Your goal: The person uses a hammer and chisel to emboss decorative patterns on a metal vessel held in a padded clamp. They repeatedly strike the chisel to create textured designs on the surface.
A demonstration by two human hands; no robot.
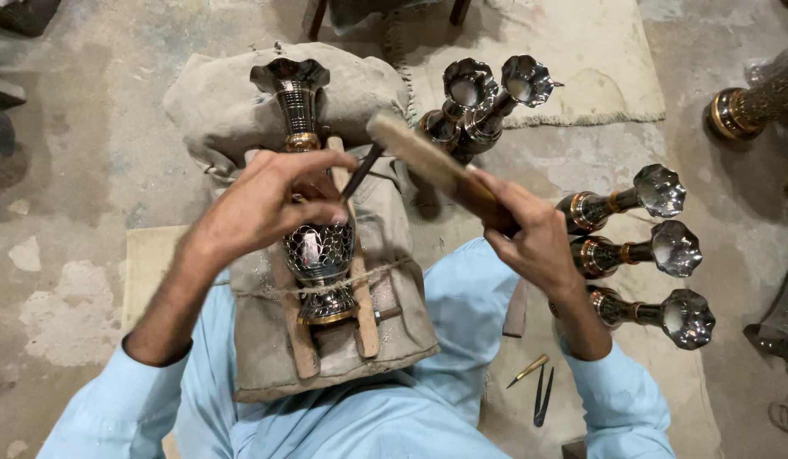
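Grey canvas cushion (241, 102) sits on person's lap, two wooden slats (364, 314) on it. Dark engraved metal vase with gold bands (319, 255) lies between slats, tied down with twine, fluted mouth pointing away. Left hand (271, 204) rests on vase body, fingers pinching thin dark chisel (360, 174) against metal. Right hand (530, 234) clenched around wooden mallet (428, 157), head raised just above chisel top. Five similar vases (657, 246) lie on floor right.

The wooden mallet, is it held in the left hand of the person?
No, the right hand grips the wooden mallet, while the left hand holds a thin chisel against the metal vase.
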